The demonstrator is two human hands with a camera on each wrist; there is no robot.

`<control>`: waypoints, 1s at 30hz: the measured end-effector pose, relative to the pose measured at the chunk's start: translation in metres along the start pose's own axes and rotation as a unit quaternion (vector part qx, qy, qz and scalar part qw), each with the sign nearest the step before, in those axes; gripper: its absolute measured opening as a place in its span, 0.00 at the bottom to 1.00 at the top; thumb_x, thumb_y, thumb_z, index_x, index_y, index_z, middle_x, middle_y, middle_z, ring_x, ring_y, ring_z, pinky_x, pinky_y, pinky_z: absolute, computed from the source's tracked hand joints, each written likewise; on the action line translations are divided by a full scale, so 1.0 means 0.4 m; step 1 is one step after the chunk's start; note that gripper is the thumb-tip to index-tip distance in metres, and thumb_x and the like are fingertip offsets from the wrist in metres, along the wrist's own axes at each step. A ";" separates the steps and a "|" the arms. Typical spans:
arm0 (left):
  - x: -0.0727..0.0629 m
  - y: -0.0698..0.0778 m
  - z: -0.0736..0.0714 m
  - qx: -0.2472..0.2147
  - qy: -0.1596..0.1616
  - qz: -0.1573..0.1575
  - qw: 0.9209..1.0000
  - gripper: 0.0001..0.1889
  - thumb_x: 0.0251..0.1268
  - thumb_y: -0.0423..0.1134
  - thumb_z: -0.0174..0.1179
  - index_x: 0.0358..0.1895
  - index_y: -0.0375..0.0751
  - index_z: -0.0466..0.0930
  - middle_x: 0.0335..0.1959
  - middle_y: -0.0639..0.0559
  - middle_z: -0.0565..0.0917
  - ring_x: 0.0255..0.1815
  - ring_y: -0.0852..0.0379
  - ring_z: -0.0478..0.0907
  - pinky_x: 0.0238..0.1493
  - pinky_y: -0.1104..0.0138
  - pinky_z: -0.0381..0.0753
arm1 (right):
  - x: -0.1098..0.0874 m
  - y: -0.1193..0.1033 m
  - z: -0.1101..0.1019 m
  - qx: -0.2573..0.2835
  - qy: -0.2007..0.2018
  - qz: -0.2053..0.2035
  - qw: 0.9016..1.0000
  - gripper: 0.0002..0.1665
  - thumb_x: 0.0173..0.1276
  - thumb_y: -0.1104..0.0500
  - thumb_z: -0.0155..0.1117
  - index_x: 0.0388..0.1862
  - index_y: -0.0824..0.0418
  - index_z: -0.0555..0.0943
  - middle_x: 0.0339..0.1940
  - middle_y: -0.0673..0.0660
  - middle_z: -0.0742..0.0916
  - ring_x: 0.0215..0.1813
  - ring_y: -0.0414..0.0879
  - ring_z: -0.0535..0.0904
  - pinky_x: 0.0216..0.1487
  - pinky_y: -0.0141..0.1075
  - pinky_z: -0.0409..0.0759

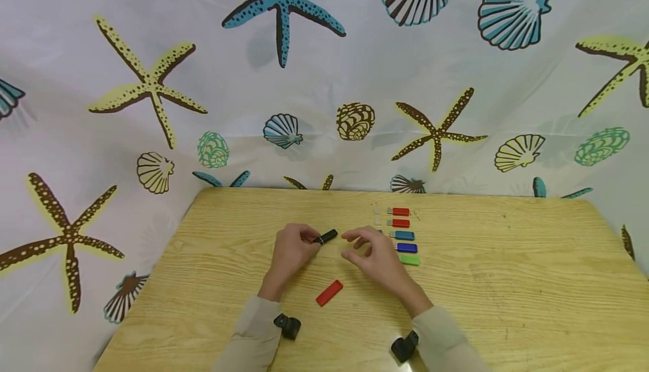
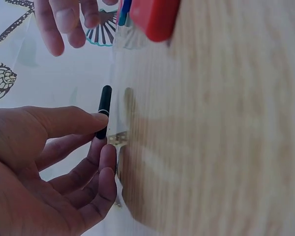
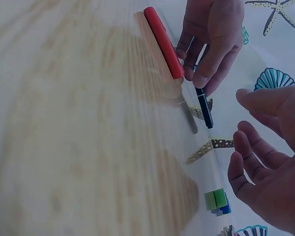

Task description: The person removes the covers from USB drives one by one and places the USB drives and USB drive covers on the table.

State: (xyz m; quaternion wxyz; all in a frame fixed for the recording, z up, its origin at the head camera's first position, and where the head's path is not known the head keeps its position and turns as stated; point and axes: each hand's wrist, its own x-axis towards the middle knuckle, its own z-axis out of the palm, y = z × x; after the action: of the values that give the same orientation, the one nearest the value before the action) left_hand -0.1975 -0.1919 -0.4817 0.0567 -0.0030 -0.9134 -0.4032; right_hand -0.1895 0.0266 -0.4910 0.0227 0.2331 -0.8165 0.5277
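Here | left hand (image 1: 293, 247) pinches black stick (image 1: 329, 236) | right hand (image 1: 376, 255) fingers apart | head-only: full drive row (image 1: 404, 235)

A slim black stick (image 1: 328, 235), ringed by a thin pale band, is pinched near one end by the left hand (image 1: 294, 249). It is held slantwise just above the table (image 1: 507, 282), its free end pointed forward and rightward.
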 end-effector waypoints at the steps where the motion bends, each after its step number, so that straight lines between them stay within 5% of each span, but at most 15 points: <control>1: -0.002 0.002 0.000 -0.006 -0.001 0.003 1.000 0.06 0.56 0.27 0.72 0.38 0.36 0.91 0.30 0.49 0.86 0.31 0.55 0.82 0.38 0.58 0.83 | 0.001 0.001 0.001 0.000 0.001 -0.002 1.000 0.18 0.68 0.62 0.74 0.56 0.61 0.86 0.50 0.60 0.87 0.47 0.50 0.82 0.42 0.40 0.83; 20: -0.046 0.044 -0.010 -0.082 -0.071 0.024 0.994 0.08 0.58 0.23 0.70 0.38 0.37 0.91 0.36 0.48 0.88 0.34 0.52 0.86 0.39 0.59 0.87 | 0.022 0.016 0.007 -0.017 -0.001 -0.014 1.000 0.15 0.66 0.66 0.75 0.50 0.58 0.87 0.49 0.54 0.86 0.47 0.52 0.83 0.41 0.40 0.84; 30: -0.049 0.046 0.001 -0.112 -0.078 0.028 0.990 0.08 0.59 0.22 0.70 0.39 0.36 0.91 0.37 0.46 0.88 0.35 0.51 0.87 0.38 0.62 0.87 | 0.020 0.016 -0.003 0.000 -0.020 0.008 1.000 0.13 0.67 0.67 0.74 0.50 0.61 0.87 0.47 0.55 0.88 0.46 0.48 0.85 0.42 0.35 0.84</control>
State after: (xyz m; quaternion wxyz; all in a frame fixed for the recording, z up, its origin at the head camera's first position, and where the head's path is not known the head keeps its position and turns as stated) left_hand -0.1769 -0.1785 -0.4703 -0.0041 -0.0665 -0.8638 -0.4995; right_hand -0.1994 0.0269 -0.4939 0.0023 0.2367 -0.8186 0.5232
